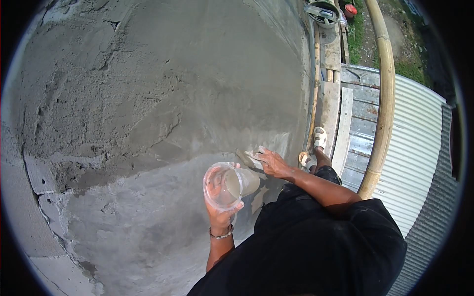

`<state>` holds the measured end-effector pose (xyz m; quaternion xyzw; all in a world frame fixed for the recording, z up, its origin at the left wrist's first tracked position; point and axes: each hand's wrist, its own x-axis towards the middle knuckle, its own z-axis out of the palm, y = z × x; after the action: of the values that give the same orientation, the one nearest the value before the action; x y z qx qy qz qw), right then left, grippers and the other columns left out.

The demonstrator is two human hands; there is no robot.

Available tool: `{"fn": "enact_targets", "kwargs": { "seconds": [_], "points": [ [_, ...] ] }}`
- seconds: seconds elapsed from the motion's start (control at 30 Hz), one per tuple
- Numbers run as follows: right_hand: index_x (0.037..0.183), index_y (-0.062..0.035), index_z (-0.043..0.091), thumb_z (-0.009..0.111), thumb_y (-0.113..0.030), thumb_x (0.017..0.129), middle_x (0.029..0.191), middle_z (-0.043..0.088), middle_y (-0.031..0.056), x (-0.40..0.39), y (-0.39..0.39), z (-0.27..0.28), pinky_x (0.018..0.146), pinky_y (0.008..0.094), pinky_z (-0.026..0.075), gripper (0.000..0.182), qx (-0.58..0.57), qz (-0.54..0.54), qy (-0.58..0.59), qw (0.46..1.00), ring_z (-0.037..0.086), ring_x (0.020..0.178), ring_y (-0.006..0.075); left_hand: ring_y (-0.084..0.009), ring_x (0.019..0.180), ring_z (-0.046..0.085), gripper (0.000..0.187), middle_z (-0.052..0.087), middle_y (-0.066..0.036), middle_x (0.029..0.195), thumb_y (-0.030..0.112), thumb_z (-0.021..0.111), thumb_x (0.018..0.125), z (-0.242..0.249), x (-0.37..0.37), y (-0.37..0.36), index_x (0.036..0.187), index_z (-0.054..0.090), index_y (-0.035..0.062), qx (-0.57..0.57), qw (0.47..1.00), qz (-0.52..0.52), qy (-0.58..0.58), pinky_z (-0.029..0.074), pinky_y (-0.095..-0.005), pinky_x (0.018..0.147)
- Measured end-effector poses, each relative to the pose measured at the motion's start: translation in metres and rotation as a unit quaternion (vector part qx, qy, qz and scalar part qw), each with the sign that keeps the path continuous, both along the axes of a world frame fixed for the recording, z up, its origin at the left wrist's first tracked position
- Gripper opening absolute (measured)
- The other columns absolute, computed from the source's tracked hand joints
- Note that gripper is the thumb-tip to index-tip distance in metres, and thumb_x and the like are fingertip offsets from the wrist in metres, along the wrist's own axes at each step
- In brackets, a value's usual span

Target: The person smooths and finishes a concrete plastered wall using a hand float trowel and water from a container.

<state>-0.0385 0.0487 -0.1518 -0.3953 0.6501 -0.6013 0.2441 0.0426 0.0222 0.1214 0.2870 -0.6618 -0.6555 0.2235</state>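
Note:
My left hand is wrapped round a clear plastic tub, tilted, with cloudy greyish liquid inside. A beaded bracelet circles that wrist. Just beyond the tub, my right hand presses a pale flat piece to the plastered wall; its exact kind cannot be made out. Around this contact the cement looks damp and smooth. Darker, wetter plaster covers the upper wall, rough and ridged at the left, while a lighter grey band lies below it.
My sandalled feet stand on narrow wooden planks beside the wall. A thick bamboo pole runs along the outer side, above a corrugated metal roof. A bucket with tools and a red item are at the far end.

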Motion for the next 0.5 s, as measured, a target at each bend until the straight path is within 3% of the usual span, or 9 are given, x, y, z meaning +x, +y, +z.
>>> {"fn": "enact_targets", "kwargs": {
  "seconds": [0.07,0.13,0.2,0.3,0.4,0.5],
  "points": [
    [0.136,-0.0121,0.056,0.048,0.001,0.077,0.124,0.057,0.0233,-0.007,-0.002,0.0,0.095,0.0467,0.049,0.061,-0.025,0.039,-0.004,0.999,0.057,0.111,0.043,-0.0364,0.127,0.052,0.104,0.05,-0.02,0.134,0.025,0.095,0.056,0.001,0.0,-0.003,0.14,0.037,0.0063,-0.004,1.0,-0.003,0.0,0.039,-0.0475,0.109],
    [0.134,-0.0114,0.058,0.045,0.002,0.078,0.121,0.058,0.0221,-0.047,-0.014,0.012,0.095,0.0462,0.047,0.059,-0.009,-0.095,-0.053,0.994,0.057,0.109,0.0428,-0.0365,0.127,0.052,0.103,0.05,-0.02,0.134,0.025,0.095,0.057,-0.002,0.005,-0.005,0.14,0.036,0.0065,-0.005,1.0,-0.022,0.015,0.038,-0.048,0.109],
    [0.13,-0.0104,0.06,0.045,-0.001,0.082,0.128,0.057,0.0196,-0.104,-0.016,0.054,0.1,0.0443,0.044,0.052,-0.009,-0.149,-0.06,0.987,0.054,0.117,0.0397,-0.0366,0.128,0.052,0.104,0.05,-0.02,0.134,0.025,0.095,0.057,-0.004,0.007,-0.004,0.14,0.036,0.0065,0.002,1.0,-0.014,0.014,0.038,-0.0482,0.11],
    [0.129,-0.0072,0.061,0.044,-0.001,0.082,0.117,0.059,0.0223,-0.152,-0.052,0.039,0.096,0.0443,0.045,0.05,-0.039,-0.208,-0.012,0.977,0.056,0.108,0.0422,-0.0366,0.128,0.051,0.105,0.05,-0.02,0.134,0.025,0.095,0.057,-0.006,0.012,-0.005,0.141,0.035,0.0065,0.003,1.0,-0.006,0.016,0.038,-0.0487,0.11],
    [0.125,-0.0024,0.062,0.045,-0.001,0.08,0.122,0.059,0.0236,-0.142,-0.067,0.025,0.098,0.0453,0.045,0.048,-0.032,-0.224,0.032,0.974,0.057,0.11,0.0429,-0.0363,0.128,0.051,0.105,0.05,-0.02,0.134,0.026,0.095,0.057,-0.007,0.018,-0.004,0.14,0.035,0.0062,0.001,1.0,0.001,0.02,0.038,-0.0485,0.109],
    [0.126,-0.0055,0.062,0.047,0.0,0.078,0.125,0.058,0.0247,-0.064,-0.042,0.023,0.099,0.0465,0.045,0.051,-0.003,-0.142,-0.006,0.99,0.056,0.113,0.044,-0.0369,0.127,0.051,0.101,0.05,-0.019,0.132,0.025,0.092,0.057,-0.007,0.018,-0.01,0.14,0.037,0.0059,-0.009,1.0,0.002,0.019,0.038,-0.0496,0.109]
  ]
}}
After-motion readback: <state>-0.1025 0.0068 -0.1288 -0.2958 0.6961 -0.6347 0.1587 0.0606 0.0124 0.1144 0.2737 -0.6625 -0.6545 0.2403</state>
